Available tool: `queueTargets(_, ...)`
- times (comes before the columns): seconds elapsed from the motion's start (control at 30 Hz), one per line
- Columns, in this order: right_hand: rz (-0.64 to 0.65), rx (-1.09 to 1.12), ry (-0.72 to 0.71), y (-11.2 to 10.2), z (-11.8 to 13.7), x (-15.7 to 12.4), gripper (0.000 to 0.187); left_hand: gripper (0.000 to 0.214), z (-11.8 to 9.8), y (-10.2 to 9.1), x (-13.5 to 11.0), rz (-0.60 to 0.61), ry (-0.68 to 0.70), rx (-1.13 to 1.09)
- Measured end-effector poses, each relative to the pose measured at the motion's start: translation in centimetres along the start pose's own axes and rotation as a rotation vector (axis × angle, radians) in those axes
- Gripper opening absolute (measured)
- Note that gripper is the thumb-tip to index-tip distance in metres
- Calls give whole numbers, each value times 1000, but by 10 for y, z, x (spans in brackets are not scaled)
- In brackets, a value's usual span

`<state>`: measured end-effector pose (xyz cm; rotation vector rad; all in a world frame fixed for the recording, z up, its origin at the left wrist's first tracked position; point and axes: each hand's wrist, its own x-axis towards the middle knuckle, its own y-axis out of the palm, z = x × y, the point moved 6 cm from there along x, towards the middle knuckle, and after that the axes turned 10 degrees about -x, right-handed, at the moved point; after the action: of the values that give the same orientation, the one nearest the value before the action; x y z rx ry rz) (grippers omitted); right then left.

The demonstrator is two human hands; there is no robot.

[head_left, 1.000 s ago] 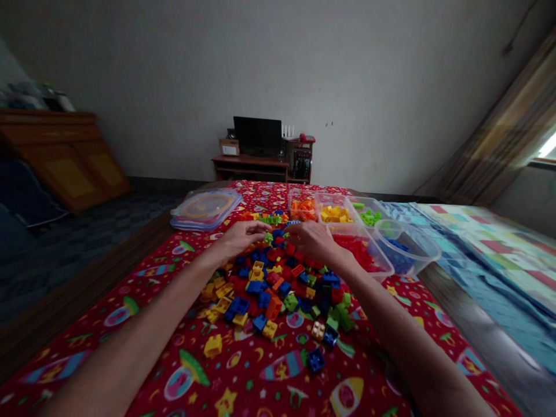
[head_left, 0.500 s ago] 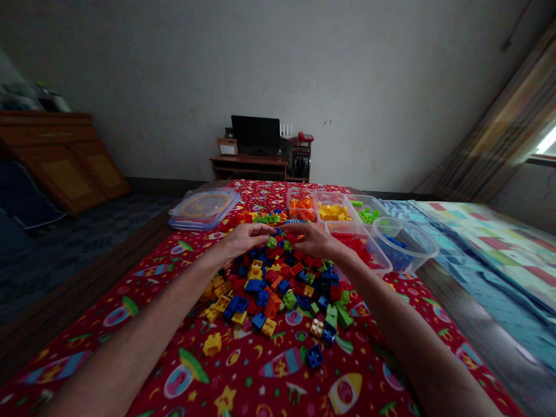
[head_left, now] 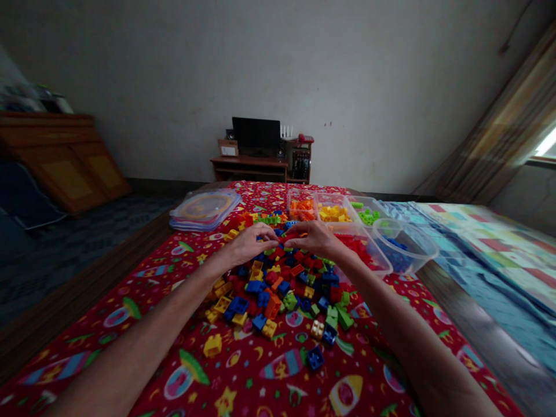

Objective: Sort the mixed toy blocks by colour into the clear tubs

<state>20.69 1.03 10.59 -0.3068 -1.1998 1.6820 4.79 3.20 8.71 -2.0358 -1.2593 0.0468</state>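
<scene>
A heap of mixed toy building blocks (head_left: 269, 284) in red, blue, yellow, green and orange lies on a red patterned cloth (head_left: 243, 376). Over its far part, my left hand (head_left: 252, 243) is bent with thumb and fingers apart, and no block shows in it. Facing it from the other side, my right hand (head_left: 313, 238) has its fingers stretched toward the left one, a gap between them and the thumb. The fingertips of both hands are close together just above the blocks; whether they touch any is hard to see.
Right of the heap stand clear tubs of sorted blocks: orange (head_left: 303, 209), yellow (head_left: 333, 213), green (head_left: 369, 215), red (head_left: 358, 250), and a round tub (head_left: 419, 249) with blue ones. Stacked plastic lids (head_left: 204, 208) lie at the far left. A bed (head_left: 486, 255) adjoins the right side.
Both hands have shifted slightly; their fingers bend lower toward the blocks, and the fingertips have drawn a little apart. The tubs and lids stay put.
</scene>
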Motion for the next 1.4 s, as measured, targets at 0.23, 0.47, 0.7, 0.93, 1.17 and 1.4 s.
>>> queueTargets(0.23,-12,-149,28,-9,-7,-4,20,21,-12,17,-7,205,6,43)
queueTargets(0.47,-122,-529,202,-72,-36,-21,27,20,-10,20,-8,227,-7,94)
queueTargets(0.7,-86,-752,448,-96,-66,-41,28,28,-3,22,-9,212,6,159)
queueTargets(0.93,3,-524,121,-53,-16,-25,26,34,-5,12,-4,66,24,177)
queueTargets(1.17,131,-548,8,-4,16,-18,25,31,4,4,-2,-16,-83,-90)
queueTargets(1.4,46,-479,-86,9,31,-15,32,58,4,11,-6,-31,-220,-401)
